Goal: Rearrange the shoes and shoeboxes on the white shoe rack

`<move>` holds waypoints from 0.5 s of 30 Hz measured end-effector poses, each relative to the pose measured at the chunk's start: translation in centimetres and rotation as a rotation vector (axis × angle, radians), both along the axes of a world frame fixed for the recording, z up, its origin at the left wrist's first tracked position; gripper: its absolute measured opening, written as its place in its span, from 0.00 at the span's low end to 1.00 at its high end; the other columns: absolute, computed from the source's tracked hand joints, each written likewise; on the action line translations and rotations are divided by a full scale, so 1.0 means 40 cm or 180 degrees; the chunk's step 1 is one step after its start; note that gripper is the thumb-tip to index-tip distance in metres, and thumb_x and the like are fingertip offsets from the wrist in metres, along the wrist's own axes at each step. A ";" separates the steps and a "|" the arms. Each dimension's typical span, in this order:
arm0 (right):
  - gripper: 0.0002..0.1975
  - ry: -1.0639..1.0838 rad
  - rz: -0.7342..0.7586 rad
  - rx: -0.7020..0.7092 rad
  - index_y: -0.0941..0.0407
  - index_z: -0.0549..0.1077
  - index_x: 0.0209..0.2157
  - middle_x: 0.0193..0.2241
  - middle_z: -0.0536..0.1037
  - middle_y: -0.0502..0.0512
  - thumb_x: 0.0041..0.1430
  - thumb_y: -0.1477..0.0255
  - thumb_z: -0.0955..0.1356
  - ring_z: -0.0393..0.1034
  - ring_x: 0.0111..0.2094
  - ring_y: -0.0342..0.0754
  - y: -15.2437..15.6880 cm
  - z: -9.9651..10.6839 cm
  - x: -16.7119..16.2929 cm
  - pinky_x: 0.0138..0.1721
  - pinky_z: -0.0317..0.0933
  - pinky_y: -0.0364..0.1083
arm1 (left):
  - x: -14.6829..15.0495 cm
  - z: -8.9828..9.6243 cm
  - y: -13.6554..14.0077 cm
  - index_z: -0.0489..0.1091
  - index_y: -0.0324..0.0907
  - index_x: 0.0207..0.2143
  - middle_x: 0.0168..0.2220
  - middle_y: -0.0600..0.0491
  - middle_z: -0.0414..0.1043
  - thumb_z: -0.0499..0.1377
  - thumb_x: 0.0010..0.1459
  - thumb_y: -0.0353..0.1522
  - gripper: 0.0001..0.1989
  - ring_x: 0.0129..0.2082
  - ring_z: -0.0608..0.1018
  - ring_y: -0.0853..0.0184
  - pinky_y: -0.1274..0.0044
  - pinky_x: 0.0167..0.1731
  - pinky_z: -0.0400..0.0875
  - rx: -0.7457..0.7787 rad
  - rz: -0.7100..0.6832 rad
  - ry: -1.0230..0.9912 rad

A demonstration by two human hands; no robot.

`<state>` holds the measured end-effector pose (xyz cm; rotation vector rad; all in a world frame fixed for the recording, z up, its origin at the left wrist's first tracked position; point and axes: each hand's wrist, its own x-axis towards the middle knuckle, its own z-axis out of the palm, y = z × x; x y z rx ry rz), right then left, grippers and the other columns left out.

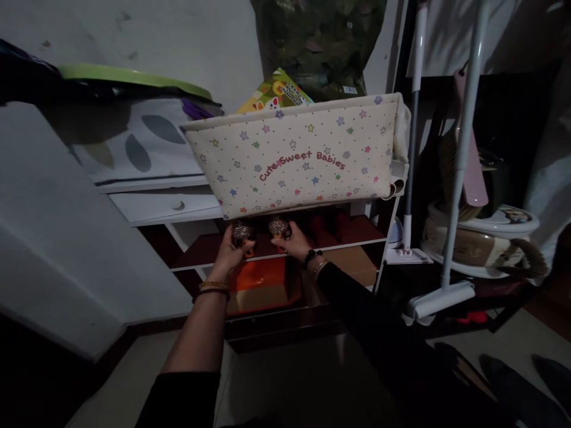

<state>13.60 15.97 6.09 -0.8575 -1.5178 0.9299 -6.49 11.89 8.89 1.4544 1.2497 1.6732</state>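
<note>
My left hand [231,252] is closed around a dark glittery shoe [243,230] with an orange part low at its front. A matching glittery shoe [278,226] is gripped between the thumb and fingers of my right hand [295,242]. Both shoes are side by side at the front of a dark red shelf [203,251], under an overhanging cream fabric bin [289,154] with star prints. Shadow hides their far ends. To the right on the same shelf are dark red shoes [317,229], only dimly visible.
Below the shelf sit an orange box [256,276] and a brown cardboard box [352,264]. A white drawer [165,205] is at left. On the right stand a flat mop [408,255], a white-headed mop [441,300] and a lidded tub [477,244]. Shoes [513,380] lie on the floor.
</note>
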 end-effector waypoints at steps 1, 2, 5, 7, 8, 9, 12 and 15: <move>0.38 0.0113 0.0039 -0.0062 0.51 0.65 0.59 0.43 0.80 0.51 0.49 0.70 0.79 0.76 0.43 0.47 -0.001 0.000 -0.004 0.49 0.71 0.48 | 0.006 0.000 -0.003 0.65 0.44 0.58 0.55 0.46 0.76 0.71 0.42 0.27 0.39 0.52 0.79 0.63 0.71 0.55 0.72 0.0031 -0.0036 -0.0005; 0.38 0.0209 0.0078 -0.0093 0.51 0.64 0.59 0.42 0.80 0.51 0.49 0.70 0.79 0.76 0.42 0.47 -0.002 0.000 -0.007 0.48 0.71 0.48 | 0.013 0.000 -0.005 0.66 0.43 0.55 0.53 0.46 0.77 0.71 0.42 0.28 0.36 0.51 0.79 0.63 0.72 0.53 0.73 0.0052 -0.0064 0.0010; 0.37 0.0345 0.0146 -0.0101 0.51 0.65 0.58 0.42 0.80 0.51 0.49 0.70 0.79 0.77 0.42 0.47 -0.005 -0.002 -0.014 0.48 0.72 0.48 | 0.032 0.004 -0.011 0.66 0.43 0.46 0.46 0.49 0.78 0.71 0.42 0.31 0.28 0.45 0.79 0.64 0.75 0.46 0.75 -0.0009 -0.0112 0.0069; 0.36 0.0322 0.0069 -0.0134 0.50 0.66 0.58 0.42 0.80 0.51 0.48 0.71 0.79 0.76 0.42 0.47 -0.005 -0.003 -0.014 0.48 0.71 0.48 | 0.041 0.007 -0.011 0.65 0.44 0.42 0.42 0.52 0.77 0.71 0.41 0.32 0.26 0.42 0.79 0.65 0.75 0.43 0.75 -0.0083 -0.0092 0.0117; 0.37 0.0297 0.0016 -0.0166 0.50 0.66 0.57 0.42 0.80 0.50 0.47 0.72 0.79 0.76 0.42 0.47 -0.005 -0.003 -0.012 0.48 0.71 0.48 | 0.044 0.008 -0.011 0.65 0.44 0.42 0.40 0.52 0.77 0.71 0.41 0.32 0.26 0.41 0.78 0.65 0.75 0.42 0.74 -0.0111 -0.0069 0.0146; 0.37 0.0277 -0.0026 -0.0194 0.50 0.66 0.58 0.42 0.80 0.50 0.47 0.72 0.80 0.76 0.42 0.47 -0.005 -0.004 -0.010 0.48 0.71 0.48 | 0.047 0.010 -0.012 0.65 0.44 0.41 0.39 0.53 0.76 0.71 0.40 0.32 0.25 0.40 0.78 0.65 0.76 0.41 0.74 -0.0133 -0.0042 0.0177; 0.39 0.0276 -0.0027 -0.0219 0.50 0.66 0.58 0.42 0.80 0.50 0.46 0.71 0.80 0.75 0.41 0.47 -0.007 -0.006 -0.005 0.46 0.71 0.47 | 0.054 0.012 -0.013 0.65 0.43 0.40 0.37 0.54 0.75 0.71 0.40 0.32 0.25 0.38 0.77 0.66 0.76 0.40 0.73 -0.0166 -0.0001 0.0237; 0.37 0.0329 0.0051 -0.0166 0.50 0.66 0.58 0.41 0.80 0.50 0.47 0.70 0.79 0.75 0.41 0.46 -0.008 -0.007 -0.004 0.46 0.71 0.47 | 0.063 0.010 -0.015 0.65 0.43 0.42 0.38 0.53 0.76 0.72 0.41 0.32 0.26 0.37 0.78 0.66 0.76 0.39 0.74 -0.0140 0.0043 0.0233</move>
